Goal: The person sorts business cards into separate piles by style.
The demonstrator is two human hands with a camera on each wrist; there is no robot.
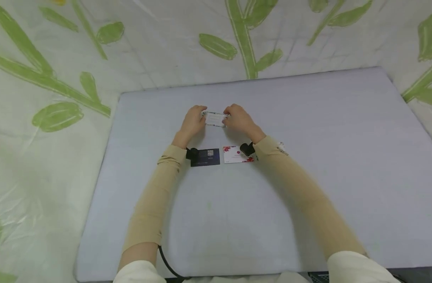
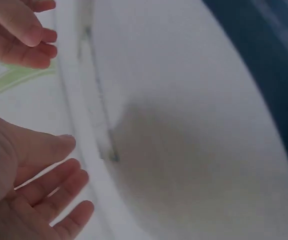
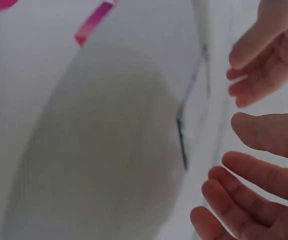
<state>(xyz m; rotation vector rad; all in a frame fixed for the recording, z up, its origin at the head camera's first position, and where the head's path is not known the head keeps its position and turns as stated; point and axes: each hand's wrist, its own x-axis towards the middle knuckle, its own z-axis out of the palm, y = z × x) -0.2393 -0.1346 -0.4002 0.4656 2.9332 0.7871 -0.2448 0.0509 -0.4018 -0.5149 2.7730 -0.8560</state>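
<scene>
A white card [image 1: 214,119] with a dark floral border lies on the table between the two hands. At its left end is my left hand [image 1: 194,121], fingers apart and loosely bent; in the left wrist view that hand [image 2: 39,175] shows a gap between thumb and fingers, with nothing gripped. Opposite it, my right hand [image 1: 238,118] is at the card's right end, overlapping it in the head view. The right wrist view shows this hand [image 3: 264,185] with spread, relaxed fingers beside the thin card [image 3: 196,107].
Nearer the body lie a dark blue card [image 1: 212,160] with a QR code and a white card [image 1: 231,158] with red flowers. Another patterned card [image 1: 281,146] is mostly hidden by the right sleeve. The pale table [image 1: 208,220] meets a leaf-patterned curtain [image 1: 159,47] behind.
</scene>
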